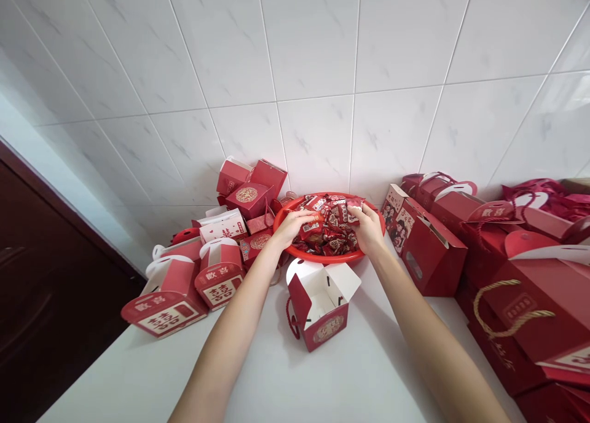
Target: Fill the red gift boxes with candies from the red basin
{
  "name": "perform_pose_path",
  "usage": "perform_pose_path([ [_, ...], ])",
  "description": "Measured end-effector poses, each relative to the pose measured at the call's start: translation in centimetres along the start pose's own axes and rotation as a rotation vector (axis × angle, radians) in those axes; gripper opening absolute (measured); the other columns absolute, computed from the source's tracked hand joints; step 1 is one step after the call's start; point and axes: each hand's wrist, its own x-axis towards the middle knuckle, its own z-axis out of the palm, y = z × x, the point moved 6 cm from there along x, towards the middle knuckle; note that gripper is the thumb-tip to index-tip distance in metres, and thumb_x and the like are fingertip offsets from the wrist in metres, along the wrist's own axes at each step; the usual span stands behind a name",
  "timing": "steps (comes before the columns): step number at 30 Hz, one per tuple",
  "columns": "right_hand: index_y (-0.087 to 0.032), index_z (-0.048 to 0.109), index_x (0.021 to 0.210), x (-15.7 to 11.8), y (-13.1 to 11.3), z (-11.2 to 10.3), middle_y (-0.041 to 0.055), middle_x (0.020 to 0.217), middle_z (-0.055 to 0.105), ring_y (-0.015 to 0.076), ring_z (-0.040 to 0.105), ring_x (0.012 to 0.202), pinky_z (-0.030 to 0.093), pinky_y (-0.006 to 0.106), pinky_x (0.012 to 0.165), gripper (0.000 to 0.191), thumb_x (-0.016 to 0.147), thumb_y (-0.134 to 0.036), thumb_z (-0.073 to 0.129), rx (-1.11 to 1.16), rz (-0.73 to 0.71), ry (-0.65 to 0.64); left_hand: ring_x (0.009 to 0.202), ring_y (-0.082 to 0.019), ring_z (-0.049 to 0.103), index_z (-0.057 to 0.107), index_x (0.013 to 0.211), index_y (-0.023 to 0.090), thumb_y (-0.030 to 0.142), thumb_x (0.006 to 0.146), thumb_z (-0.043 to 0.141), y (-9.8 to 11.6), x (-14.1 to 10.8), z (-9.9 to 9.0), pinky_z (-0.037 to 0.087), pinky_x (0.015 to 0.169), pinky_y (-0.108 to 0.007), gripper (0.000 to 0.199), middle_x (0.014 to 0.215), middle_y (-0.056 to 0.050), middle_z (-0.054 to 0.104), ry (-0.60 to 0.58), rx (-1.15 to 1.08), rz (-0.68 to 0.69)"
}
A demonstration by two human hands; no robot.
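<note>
A red plastic basin (pixel 325 259) full of red-wrapped candies (pixel 334 241) stands against the tiled wall. At its left side my left hand (pixel 295 226) has its fingers closed on a red candy packet (pixel 312 223). My right hand (pixel 367 226) reaches over the right rim, thumb and fingers pinching another red-and-white candy packet (pixel 354 209). In front of the basin, between my forearms, sits a small red gift box (pixel 328 324) with its white-lined flaps raised; its inside shows white with nothing in it. A red cord handle hangs at the box's left side.
Several red gift boxes (pixel 219 275) cluster to the left, some stacked near the wall. More red boxes (pixel 433 245) and larger ones with gold cord handles (pixel 520 312) crowd the right side. A dark door (pixel 55 288) lies beyond the table's left edge.
</note>
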Motion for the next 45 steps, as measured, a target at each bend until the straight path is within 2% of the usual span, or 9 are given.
perform_pose_path([
  [4, -0.023, 0.062, 0.078, -0.1, 0.0, 0.2, -0.0010, 0.078, 0.067, 0.0190, 0.062, 0.073, 0.047, 0.030, 0.061, 0.031, 0.058, -0.038, 0.080, 0.021, 0.020, -0.024, 0.109, -0.026, 0.068, 0.080, 0.097, 0.019, 0.022, 0.069, 0.074, -0.3, -0.1, -0.4, 0.052, 0.093, -0.036, 0.030, 0.111, -0.007, 0.078, 0.064, -0.125, -0.032],
  [7, -0.023, 0.060, 0.074, -0.1, 0.0, 0.4, -0.0004, 0.076, 0.066, 0.0202, 0.063, 0.075, 0.048, 0.031, 0.062, 0.031, 0.058, -0.039, 0.081, 0.021, 0.013, -0.052, 0.099, -0.025, 0.071, 0.079, 0.102, 0.019, 0.022, 0.066, 0.076, -0.4, -0.1, -0.4, 0.054, 0.087, -0.036, 0.036, 0.106, -0.007, 0.078, 0.050, -0.217, -0.019],
  [13, -0.023, 0.060, 0.074, 0.0, 0.1, 0.6, -0.0010, 0.077, 0.067, 0.0206, 0.065, 0.079, 0.049, 0.031, 0.065, 0.033, 0.056, -0.039, 0.082, 0.058, 0.037, -0.087, 0.087, -0.021, 0.071, 0.081, 0.088, 0.016, 0.020, 0.052, 0.081, -0.2, 0.0, -0.6, 0.054, 0.084, -0.033, 0.036, 0.094, -0.006, 0.079, 0.050, -0.214, 0.073],
  [17, -0.023, 0.062, 0.076, 0.0, 0.1, 0.6, -0.0018, 0.077, 0.067, 0.0194, 0.065, 0.080, 0.048, 0.029, 0.066, 0.032, 0.055, -0.037, 0.082, 0.079, 0.059, -0.090, 0.092, -0.023, 0.070, 0.081, 0.081, 0.017, 0.019, 0.048, 0.082, 0.2, -0.1, -0.8, 0.053, 0.091, -0.037, 0.034, 0.096, -0.006, 0.079, 0.076, -0.185, 0.150],
  [26, -0.022, 0.066, 0.074, -0.3, 0.0, 1.0, -0.0025, 0.077, 0.068, 0.0165, 0.064, 0.077, 0.050, 0.027, 0.065, 0.031, 0.053, -0.036, 0.084, 0.107, 0.109, -0.126, 0.111, -0.027, 0.067, 0.076, 0.097, 0.017, 0.015, 0.044, 0.084, 0.8, -0.3, -0.6, 0.051, 0.101, -0.041, 0.053, 0.107, -0.007, 0.077, 0.043, -0.180, 0.254],
  [32, -0.023, 0.069, 0.076, -0.8, -0.1, 1.6, 0.0005, 0.082, 0.073, 0.0199, 0.067, 0.079, 0.056, 0.031, 0.064, 0.032, 0.053, -0.036, 0.087, 0.084, 0.167, -0.184, 0.110, -0.025, 0.067, 0.069, 0.112, 0.016, 0.018, 0.061, 0.073, 2.3, -2.0, -0.3, 0.050, 0.105, -0.041, 0.051, 0.106, -0.008, 0.076, 0.091, 0.084, 0.445],
  [39, -0.020, 0.067, 0.074, -1.3, -0.2, 2.1, -0.0006, 0.072, 0.069, 0.0177, 0.065, 0.071, 0.062, 0.036, 0.065, 0.030, 0.056, -0.031, 0.090, 0.080, 0.309, -0.359, 0.113, -0.022, 0.066, 0.070, 0.108, 0.022, 0.015, 0.079, 0.057, 3.9, -5.7, 1.1, 0.045, 0.111, -0.039, 0.033, 0.110, -0.005, 0.076, 0.165, 0.483, 0.639],
  [42, -0.019, 0.069, 0.079, -2.1, -1.1, 2.8, 0.0017, 0.079, 0.071, 0.0195, 0.066, 0.075, 0.063, 0.039, 0.067, 0.028, 0.061, -0.030, 0.088, 0.058, 0.364, -0.438, 0.113, -0.023, 0.066, 0.069, 0.110, 0.022, 0.016, 0.082, 0.056, 5.0, -7.3, 1.4, 0.045, 0.112, -0.040, 0.031, 0.110, -0.006, 0.075, 0.124, 0.522, 0.726],
  [45, -0.018, 0.071, 0.087, -3.4, -3.0, 3.7, 0.0029, 0.084, 0.071, 0.0192, 0.066, 0.075, 0.061, 0.036, 0.065, 0.028, 0.067, -0.032, 0.084, -0.008, 0.329, -0.519, 0.115, -0.022, 0.064, 0.065, 0.119, 0.022, 0.018, 0.083, 0.058, 6.5, -9.4, 1.5, 0.047, 0.108, -0.038, 0.036, 0.115, -0.007, 0.070, 0.048, 0.546, 0.795],
])
